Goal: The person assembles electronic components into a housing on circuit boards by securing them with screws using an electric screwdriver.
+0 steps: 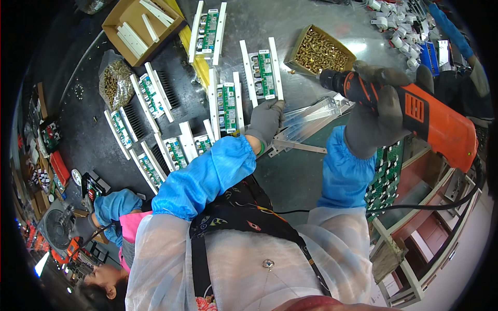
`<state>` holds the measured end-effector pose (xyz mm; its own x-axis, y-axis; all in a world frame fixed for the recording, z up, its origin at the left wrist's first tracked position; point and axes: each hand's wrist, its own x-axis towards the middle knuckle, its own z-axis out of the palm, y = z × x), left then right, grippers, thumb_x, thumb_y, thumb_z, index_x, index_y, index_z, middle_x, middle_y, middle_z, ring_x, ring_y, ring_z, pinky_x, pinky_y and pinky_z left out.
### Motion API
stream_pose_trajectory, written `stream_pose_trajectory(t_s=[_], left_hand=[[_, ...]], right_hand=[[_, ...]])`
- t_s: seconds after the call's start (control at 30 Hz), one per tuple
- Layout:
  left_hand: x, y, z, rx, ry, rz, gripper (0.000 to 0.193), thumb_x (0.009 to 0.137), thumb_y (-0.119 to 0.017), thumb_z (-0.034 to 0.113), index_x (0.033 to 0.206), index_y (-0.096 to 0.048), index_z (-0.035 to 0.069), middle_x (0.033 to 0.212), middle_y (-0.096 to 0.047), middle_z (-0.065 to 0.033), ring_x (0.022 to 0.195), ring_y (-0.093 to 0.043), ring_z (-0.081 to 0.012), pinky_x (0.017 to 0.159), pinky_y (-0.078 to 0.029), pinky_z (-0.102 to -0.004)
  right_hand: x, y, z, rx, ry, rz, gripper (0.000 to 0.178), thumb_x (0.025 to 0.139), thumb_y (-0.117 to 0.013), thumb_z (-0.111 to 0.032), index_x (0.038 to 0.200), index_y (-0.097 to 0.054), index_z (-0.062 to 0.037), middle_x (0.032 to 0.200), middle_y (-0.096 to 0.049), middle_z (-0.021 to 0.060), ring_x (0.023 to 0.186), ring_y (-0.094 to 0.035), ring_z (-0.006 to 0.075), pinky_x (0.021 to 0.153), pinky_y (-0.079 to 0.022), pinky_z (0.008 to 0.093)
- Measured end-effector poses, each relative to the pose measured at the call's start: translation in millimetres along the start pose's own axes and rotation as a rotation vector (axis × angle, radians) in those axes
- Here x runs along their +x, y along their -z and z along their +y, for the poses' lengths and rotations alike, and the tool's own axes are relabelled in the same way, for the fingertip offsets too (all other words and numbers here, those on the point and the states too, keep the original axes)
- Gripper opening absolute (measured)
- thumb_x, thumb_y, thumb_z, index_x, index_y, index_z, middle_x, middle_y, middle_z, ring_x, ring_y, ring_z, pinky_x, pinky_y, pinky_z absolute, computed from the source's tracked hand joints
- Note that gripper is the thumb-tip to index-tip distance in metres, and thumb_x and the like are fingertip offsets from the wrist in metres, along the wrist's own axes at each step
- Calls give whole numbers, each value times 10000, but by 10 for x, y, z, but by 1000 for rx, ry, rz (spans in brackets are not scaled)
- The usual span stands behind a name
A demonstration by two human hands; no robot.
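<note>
My right hand (pixel 381 111), in a grey glove, is wrapped round an orange and black power drill (pixel 436 122). The drill's black chuck points left, at the near right corner of a box of small brass-coloured screws (pixel 321 52). My left hand (pixel 266 123), gloved too, has its fingers curled together at the near end of a green circuit board with white side rails (pixel 263 72). Whatever those fingers may hold is hidden. Just left stands another railed circuit board (pixel 226 106). Clear plastic and metal strips (pixel 311 122) lie between my hands.
More railed boards (pixel 151 96), some with black heat sinks, stand at left beside a bag of screws (pixel 115 80). A carton of white strips (pixel 140 31) is behind them. The drill's cable (pixel 441 206) curves down at right. Another person (pixel 111 264) works at lower left.
</note>
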<state>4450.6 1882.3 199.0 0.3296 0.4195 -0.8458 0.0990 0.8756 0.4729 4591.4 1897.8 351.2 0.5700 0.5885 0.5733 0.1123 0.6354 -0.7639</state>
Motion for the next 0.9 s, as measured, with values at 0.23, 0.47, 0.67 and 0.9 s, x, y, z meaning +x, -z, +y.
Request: stream_pose_trajectory(t_s=[0.23,0.47,0.67,0.9], left_hand=[[-52,-98,-49,-11,-113,43,247,902,-567,253,964,-626,21,592,-510,-3,473,-434,-72,418,-359,-231],[8,-59,-193,26,-161,29,263,903,-570,273,940,-630,19,587,-513,-3,471,-429,-71,424,-348,-230],[-32,-81,-103,-4,-128,63,268,900,-578,276,956,-631,19,584,-517,-2,464,-431,-68,422,-349,-228],[-22,-58,-152,-30,-136,53,258,902,-576,256,951,-627,8,579,-512,1,464,-423,-63,423,-344,-223]], right_hand=[[44,-92,304,-293,-53,20,580,753,-533,27,1271,-280,93,867,-612,200,692,-652,300,646,-577,415],[21,-33,455,-295,2,-67,596,754,-544,59,1287,-279,76,874,-615,194,705,-655,309,632,-578,413],[-18,-5,516,-359,25,-132,589,753,-557,53,1277,-291,85,869,-621,193,715,-660,307,653,-576,400],[-113,-85,650,-236,-3,-47,576,718,-635,46,1219,-352,77,884,-634,161,719,-644,230,683,-538,323]])
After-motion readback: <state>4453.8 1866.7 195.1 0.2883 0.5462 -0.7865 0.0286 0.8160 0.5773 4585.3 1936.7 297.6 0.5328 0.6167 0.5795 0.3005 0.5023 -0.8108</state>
